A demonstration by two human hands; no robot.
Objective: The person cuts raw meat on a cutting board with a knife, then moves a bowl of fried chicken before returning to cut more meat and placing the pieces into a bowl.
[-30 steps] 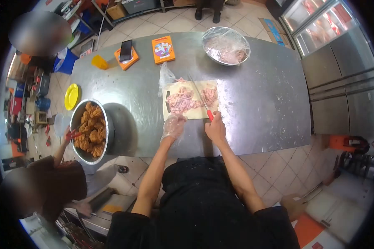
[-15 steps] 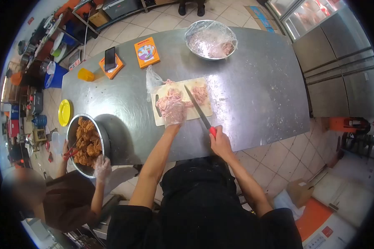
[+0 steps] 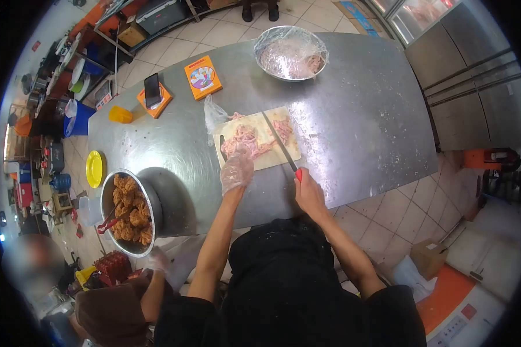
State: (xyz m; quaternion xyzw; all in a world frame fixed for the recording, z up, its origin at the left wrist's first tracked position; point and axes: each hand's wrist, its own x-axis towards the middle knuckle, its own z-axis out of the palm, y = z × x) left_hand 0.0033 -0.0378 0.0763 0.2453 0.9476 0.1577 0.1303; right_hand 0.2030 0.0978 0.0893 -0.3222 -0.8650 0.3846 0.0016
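My left hand [image 3: 237, 169], in a clear plastic glove, rests with its fingers on the raw meat [image 3: 241, 140] at the near left of the white cutting board [image 3: 260, 165]. Whether its fingers grip a piece is hidden. My right hand [image 3: 309, 194] is bare and wrapped round the red handle of a long knife [image 3: 281, 141]. The blade slants across the board, between the larger meat pile and a smaller one [image 3: 282, 130] on the right. A crumpled plastic bag [image 3: 215, 115] touches the board's far left corner.
A bowl of fried chicken [image 3: 153, 199] with red tongs stands at the table's left edge, near a person [image 3: 113, 306]. Farther back are a film-covered bowl [image 3: 289, 52], orange boxes [image 3: 203, 78], a phone [image 3: 152, 89], a yellow cup [image 3: 120, 114] and a yellow plate [image 3: 95, 169].
My left hand has drawn back slightly toward me on the meat. The knife has shifted a little on the board. The person at left has let go of the chicken bowl and tongs and moved lower.
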